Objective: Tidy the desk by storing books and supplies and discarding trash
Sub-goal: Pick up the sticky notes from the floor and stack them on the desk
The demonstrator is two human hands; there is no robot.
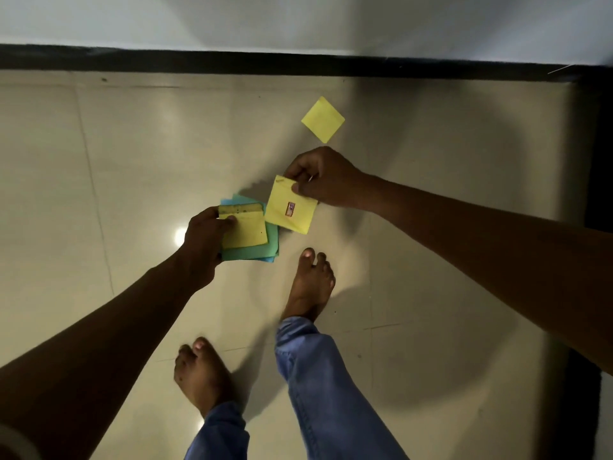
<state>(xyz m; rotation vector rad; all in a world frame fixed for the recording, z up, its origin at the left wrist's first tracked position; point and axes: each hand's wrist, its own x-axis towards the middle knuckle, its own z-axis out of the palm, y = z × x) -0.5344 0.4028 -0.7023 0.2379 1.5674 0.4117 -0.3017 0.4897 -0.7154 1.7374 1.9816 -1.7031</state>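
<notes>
My left hand grips a small stack of sticky notes, yellow on top with green and blue sheets under it, held above the floor. My right hand pinches the corner of a single yellow note that carries a small red and white sticker; this note hangs just right of the stack, its edge close to it. A third yellow note lies flat on the floor, beyond my right hand and apart from it.
The floor is glossy beige tile. A dark skirting strip runs along the white wall ahead. My two bare feet in blue jeans stand below the hands. A dark object borders the right edge.
</notes>
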